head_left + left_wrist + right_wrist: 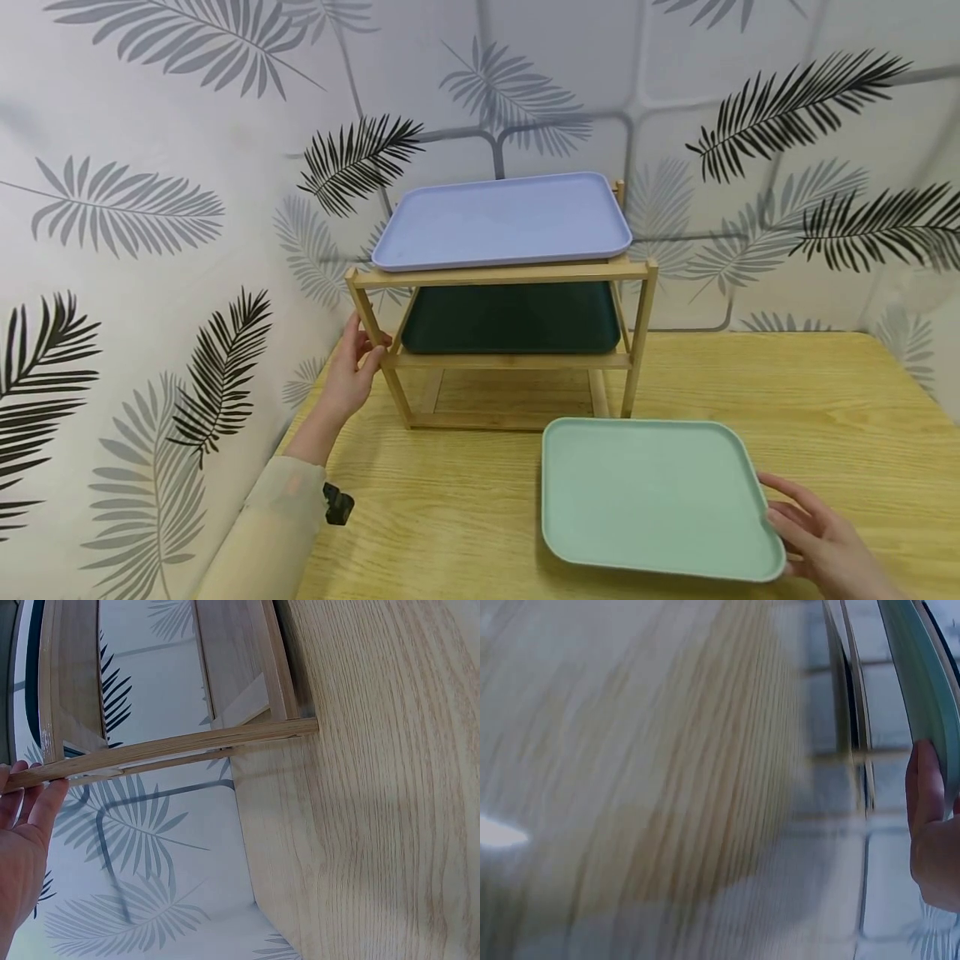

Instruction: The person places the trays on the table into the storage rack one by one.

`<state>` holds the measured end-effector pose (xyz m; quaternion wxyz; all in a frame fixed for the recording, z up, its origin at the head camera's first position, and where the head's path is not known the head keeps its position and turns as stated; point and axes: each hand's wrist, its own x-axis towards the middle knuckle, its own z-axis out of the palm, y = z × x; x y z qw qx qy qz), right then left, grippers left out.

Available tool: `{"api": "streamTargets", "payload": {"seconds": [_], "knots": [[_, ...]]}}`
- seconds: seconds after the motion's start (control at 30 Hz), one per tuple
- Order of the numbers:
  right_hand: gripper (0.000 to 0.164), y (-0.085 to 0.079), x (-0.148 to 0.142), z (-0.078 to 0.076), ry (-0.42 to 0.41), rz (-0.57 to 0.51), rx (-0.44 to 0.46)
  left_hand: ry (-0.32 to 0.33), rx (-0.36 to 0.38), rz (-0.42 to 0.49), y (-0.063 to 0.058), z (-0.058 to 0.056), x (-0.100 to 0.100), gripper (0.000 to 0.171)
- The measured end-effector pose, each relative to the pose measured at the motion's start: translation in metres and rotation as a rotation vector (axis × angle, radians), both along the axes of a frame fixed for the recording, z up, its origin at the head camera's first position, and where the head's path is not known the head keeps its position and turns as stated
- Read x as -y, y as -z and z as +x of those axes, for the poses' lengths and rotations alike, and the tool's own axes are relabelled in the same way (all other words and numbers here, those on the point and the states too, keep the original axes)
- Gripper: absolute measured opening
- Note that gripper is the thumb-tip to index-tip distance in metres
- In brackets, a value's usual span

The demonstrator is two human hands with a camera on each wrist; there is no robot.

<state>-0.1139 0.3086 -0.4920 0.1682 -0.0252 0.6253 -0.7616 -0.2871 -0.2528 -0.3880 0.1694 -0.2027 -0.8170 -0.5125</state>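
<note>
A two-tier wooden rack (510, 361) stands on the table, with a lavender tray (502, 221) on its upper tier and a dark green tray (513, 321) on the lower one. My left hand (352, 375) grips the rack's left front post near the lower tier; in the left wrist view, the fingers and thumb lie around that post (195, 741). By its right edge, my right hand (821, 542) holds a mint green tray (652, 500) in front of the rack, thumb on the rim. The right wrist view shows this tray (919, 682) edge-on, fingers (930, 787) under it.
The wood-grain table (810, 400) extends to the right of the rack. Behind and to the left stands a white wall covering (247, 167) with grey and black leaf prints, close to the left arm. A small black device (338, 505) sits at the left wrist.
</note>
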Motion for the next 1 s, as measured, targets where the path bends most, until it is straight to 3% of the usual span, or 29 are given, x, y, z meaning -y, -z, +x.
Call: {"api": "streamTargets", "payload": {"seconds": [0.17,0.37,0.5,0.77,1.0], "knots": [[0.047,-0.001,0.04,-0.003,0.008,-0.016,-0.079,0.001,0.002,-0.001,-0.001,0.0,-0.002,0.061],[0.045,-0.006,0.083,-0.008,0.112,0.071,-0.084,-0.008,0.02,0.003,0.0,0.001,-0.003,0.061],[0.039,-0.012,0.112,-0.015,0.203,0.146,-0.049,-0.017,-0.005,-0.012,0.0,0.002,-0.002,0.062],[0.048,-0.013,0.157,-0.045,0.247,0.198,-0.023,-0.011,-0.035,-0.049,-0.023,0.021,-0.015,0.059],[0.046,-0.01,0.18,-0.072,0.298,0.194,-0.023,-0.029,-0.019,-0.055,-0.023,0.023,-0.016,0.059]]}}
